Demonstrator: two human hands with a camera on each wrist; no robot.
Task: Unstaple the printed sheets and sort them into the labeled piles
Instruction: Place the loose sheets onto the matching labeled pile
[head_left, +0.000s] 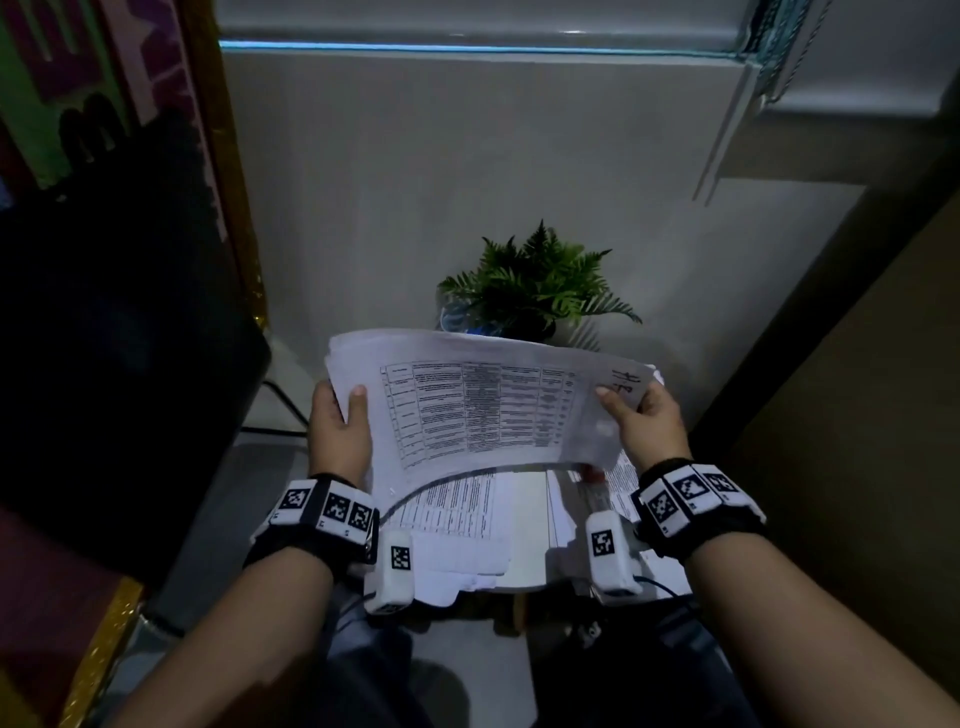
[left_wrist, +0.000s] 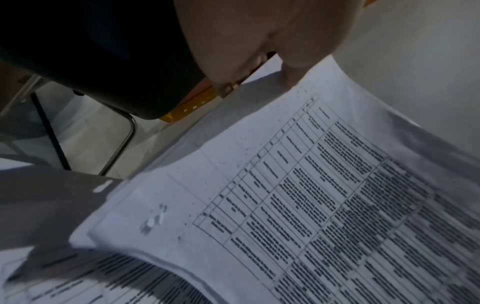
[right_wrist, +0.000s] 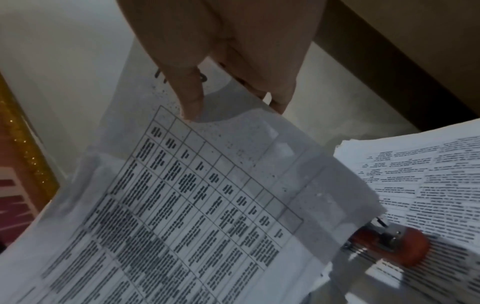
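Both hands hold one bundle of printed sheets (head_left: 483, 405) up in the air, above a small table (head_left: 524, 519). Left hand (head_left: 337, 431) grips the bundle's left edge: thumb on top of the page, fingers underneath. Right hand (head_left: 641, 421) pinches the right edge near a handwritten mark, thumb on top, fingers behind the paper. The bundle sags between the two hands, its near edge curling down. Top page carries a ruled table of dense text; text itself too blurred to read. Left wrist view: thumb (left_wrist: 291, 76) pressed on the page margin, a staple-like mark (left_wrist: 153, 220) in the corner region, not sharp enough to confirm. Right wrist view: thumb (right_wrist: 191, 98) on the upper margin, fingertips (right_wrist: 279, 102) wrapped round the page edge. On the table under the bundle lie a left pile (head_left: 457, 525) of tabled pages and a right pile (head_left: 621, 483) of text pages. A red staple remover (right_wrist: 389, 244) rests on the right pile, partly hidden by the held sheets. Behind the table stands a plant (head_left: 535, 280); a dark chair (head_left: 119, 364) is to the left.
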